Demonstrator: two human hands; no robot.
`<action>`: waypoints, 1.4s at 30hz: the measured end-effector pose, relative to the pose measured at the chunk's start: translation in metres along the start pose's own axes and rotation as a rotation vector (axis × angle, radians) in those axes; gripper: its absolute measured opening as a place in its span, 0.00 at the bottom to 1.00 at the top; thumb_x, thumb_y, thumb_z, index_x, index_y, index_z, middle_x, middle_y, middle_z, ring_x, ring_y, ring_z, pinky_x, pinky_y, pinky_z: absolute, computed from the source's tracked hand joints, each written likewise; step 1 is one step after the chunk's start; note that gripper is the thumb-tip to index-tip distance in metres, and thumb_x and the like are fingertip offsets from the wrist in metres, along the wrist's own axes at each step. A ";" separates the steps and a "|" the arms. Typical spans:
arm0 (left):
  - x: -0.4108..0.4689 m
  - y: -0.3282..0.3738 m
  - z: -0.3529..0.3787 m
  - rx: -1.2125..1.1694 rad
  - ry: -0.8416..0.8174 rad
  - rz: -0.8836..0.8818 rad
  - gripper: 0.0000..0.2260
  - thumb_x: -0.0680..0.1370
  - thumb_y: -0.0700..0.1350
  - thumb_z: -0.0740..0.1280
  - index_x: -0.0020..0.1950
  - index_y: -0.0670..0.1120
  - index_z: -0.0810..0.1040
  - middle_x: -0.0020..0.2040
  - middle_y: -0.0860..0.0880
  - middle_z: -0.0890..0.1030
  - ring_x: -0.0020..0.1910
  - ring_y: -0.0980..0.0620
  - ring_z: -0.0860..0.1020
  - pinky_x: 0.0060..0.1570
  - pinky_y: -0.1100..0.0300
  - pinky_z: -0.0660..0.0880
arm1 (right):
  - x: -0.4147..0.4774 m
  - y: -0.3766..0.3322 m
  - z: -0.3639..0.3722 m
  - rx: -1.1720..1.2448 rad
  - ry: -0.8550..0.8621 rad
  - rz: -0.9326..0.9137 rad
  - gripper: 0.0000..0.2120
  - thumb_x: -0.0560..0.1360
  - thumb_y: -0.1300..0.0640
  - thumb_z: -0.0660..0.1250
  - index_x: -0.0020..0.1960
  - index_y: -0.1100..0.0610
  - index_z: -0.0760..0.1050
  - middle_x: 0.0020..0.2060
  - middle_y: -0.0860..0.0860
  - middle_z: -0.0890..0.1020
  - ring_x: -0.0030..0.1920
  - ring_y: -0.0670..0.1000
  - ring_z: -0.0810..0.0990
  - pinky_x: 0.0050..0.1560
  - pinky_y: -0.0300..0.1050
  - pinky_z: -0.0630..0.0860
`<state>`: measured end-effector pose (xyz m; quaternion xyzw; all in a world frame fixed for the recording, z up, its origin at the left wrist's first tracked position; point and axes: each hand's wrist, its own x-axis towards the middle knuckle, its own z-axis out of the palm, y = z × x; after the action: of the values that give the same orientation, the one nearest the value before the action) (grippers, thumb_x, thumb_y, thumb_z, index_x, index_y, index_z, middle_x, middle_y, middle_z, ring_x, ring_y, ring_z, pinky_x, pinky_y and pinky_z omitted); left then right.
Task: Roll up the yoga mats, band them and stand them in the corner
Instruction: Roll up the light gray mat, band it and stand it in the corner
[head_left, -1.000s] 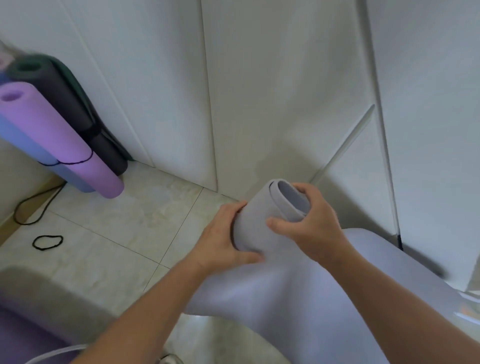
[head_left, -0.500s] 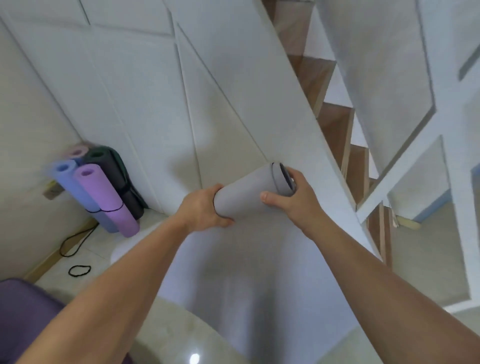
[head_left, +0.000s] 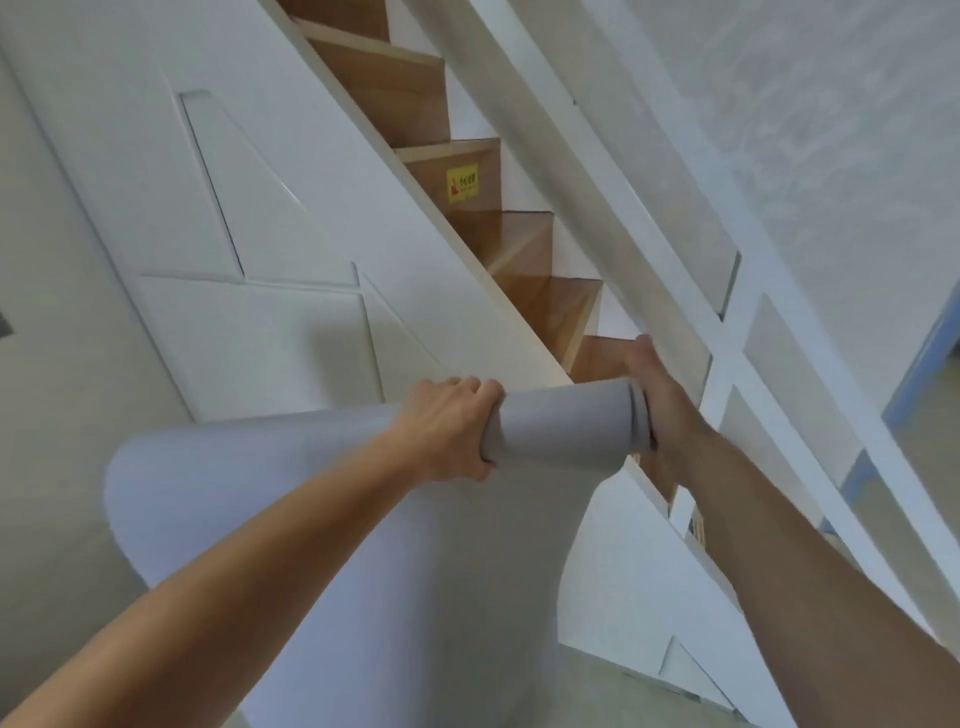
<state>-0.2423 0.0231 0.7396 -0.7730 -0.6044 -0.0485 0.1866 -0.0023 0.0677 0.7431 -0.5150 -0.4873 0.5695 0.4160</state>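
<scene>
A grey yoga mat is partly rolled and held up in the air, its roll lying level at chest height. The unrolled rest of the mat hangs down in a wide sheet toward the floor. My left hand grips the roll near its left part, fingers curled over the top. My right hand lies flat against the roll's right end, fingers straight and pointing up. The rolled mats in the corner are out of view.
White panelled under-stair cupboards fill the left. Wooden stairs with a yellow sticker rise behind the roll. A white slanted railing frame stands on the right. Pale floor tiles show below.
The roll has been lifted higher and turned level, with more sheet hanging free. My right hand went from gripping the roll's end to lying flat on it. My view tilted up, losing the corner mats.
</scene>
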 end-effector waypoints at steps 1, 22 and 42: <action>0.000 -0.001 0.000 0.018 -0.013 0.013 0.33 0.65 0.61 0.72 0.65 0.51 0.69 0.53 0.50 0.77 0.51 0.47 0.77 0.42 0.56 0.67 | -0.002 0.005 0.005 0.015 -0.016 -0.004 0.38 0.71 0.23 0.57 0.67 0.50 0.74 0.60 0.50 0.79 0.57 0.52 0.78 0.56 0.52 0.76; -0.029 -0.023 0.046 -0.068 0.027 0.134 0.40 0.58 0.64 0.72 0.67 0.53 0.68 0.56 0.51 0.75 0.52 0.46 0.75 0.48 0.52 0.72 | -0.033 0.069 0.061 0.229 0.042 -0.141 0.19 0.71 0.63 0.77 0.59 0.54 0.75 0.53 0.54 0.78 0.51 0.57 0.81 0.39 0.46 0.83; -0.018 -0.019 0.040 -0.241 -0.411 0.101 0.37 0.64 0.62 0.76 0.68 0.53 0.66 0.58 0.49 0.81 0.55 0.44 0.80 0.52 0.53 0.73 | -0.015 0.058 0.082 -1.601 -0.020 -0.567 0.28 0.66 0.38 0.72 0.63 0.46 0.72 0.53 0.46 0.81 0.51 0.51 0.79 0.50 0.46 0.75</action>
<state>-0.2717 0.0246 0.7014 -0.8127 -0.5799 0.0474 -0.0315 -0.0801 0.0325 0.6880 -0.5074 -0.8576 -0.0683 0.0489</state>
